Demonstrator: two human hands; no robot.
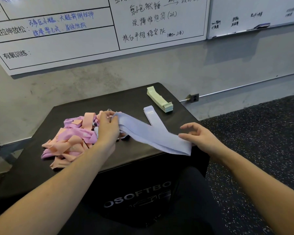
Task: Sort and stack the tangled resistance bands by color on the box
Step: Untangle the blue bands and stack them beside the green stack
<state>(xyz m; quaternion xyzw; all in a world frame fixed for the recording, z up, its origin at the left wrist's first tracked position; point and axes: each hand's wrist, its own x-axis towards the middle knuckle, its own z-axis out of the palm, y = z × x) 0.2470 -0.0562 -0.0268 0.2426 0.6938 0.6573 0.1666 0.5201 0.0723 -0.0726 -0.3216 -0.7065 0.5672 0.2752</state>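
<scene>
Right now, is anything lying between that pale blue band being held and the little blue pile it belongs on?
Nothing visible does. The blue band, held by the left hand and right hand, already overlaps the blue stack; the green stack sits beyond.

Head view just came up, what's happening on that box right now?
A person is sorting bands on the black box. The left hand pinches one end of a pale blue band; the right hand presses its other end near the box's front edge. A green stack and a pale blue stack are done. A pink and peach tangle remains.
</scene>
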